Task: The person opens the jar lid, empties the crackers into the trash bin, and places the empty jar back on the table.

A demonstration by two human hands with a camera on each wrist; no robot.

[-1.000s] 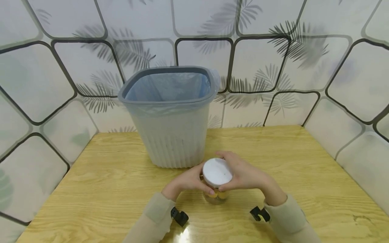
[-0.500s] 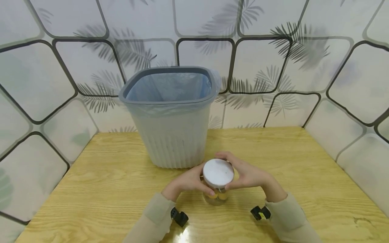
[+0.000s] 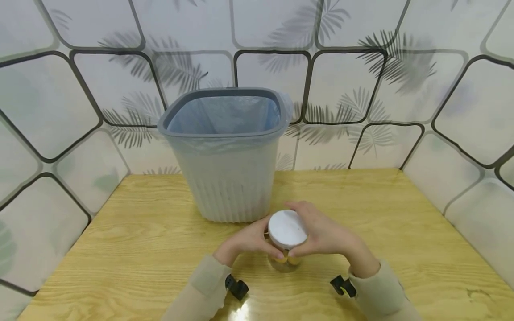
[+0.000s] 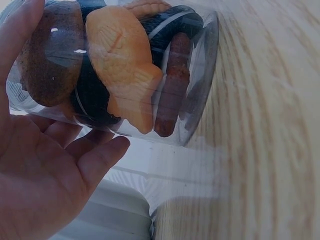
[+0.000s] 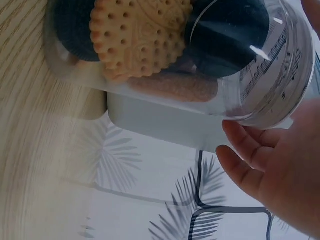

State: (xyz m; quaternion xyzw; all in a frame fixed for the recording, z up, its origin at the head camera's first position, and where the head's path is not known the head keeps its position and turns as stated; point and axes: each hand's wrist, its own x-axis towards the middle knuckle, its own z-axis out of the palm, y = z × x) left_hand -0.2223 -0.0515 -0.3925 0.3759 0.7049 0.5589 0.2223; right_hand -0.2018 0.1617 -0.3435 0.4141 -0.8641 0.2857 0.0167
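Note:
A clear jar (image 3: 283,266) with a white lid (image 3: 287,228) stands upright on the table, held between both hands. My left hand (image 3: 248,240) grips its left side, thumb at the front just below the lid. Around the lid's right side curls my right hand (image 3: 326,231), its thumb at the front edge. Through the jar wall in the left wrist view I see a fish-shaped golden piece (image 4: 120,60), a brown stick (image 4: 173,85) and dark pieces. In the right wrist view a round biscuit (image 5: 137,37) shows beside a dark disc (image 5: 227,37).
Just behind the jar, to the left, stands a tall pale bin (image 3: 233,178) with a grey rim and a plastic liner (image 3: 233,111). The wooden table (image 3: 152,249) meets patterned walls (image 3: 341,89) at the back and both sides.
Half a second ago my right hand sat looser and farther right on the lid; now its thumb has come back left along the front edge. The left hand and jar keep their place.

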